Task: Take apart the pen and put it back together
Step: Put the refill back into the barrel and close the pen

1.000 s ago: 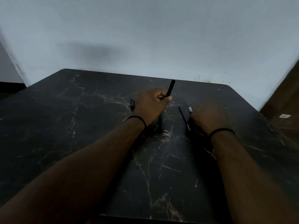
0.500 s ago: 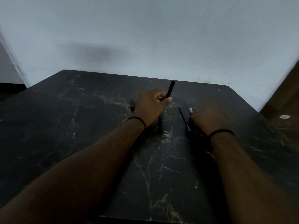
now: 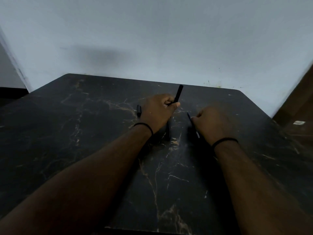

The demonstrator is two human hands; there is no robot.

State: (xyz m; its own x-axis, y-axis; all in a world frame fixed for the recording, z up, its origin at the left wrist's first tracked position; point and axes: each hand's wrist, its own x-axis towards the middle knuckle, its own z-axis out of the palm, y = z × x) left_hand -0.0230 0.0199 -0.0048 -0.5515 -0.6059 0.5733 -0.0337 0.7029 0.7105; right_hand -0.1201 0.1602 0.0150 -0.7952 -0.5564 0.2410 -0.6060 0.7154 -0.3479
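Dark marble tabletop against a pale wall, dim light

The black tabletop (image 3: 94,126), veined in gold and white, has rounded far corners and meets a plain grey-white wall (image 3: 152,34) bearing a soft shadow; a brown wooden surface (image 3: 298,99) stands at right.

text: none showing legibly | labels: none showing | brands: none showing | numbers: none showing | signs: none showing anywhere in view
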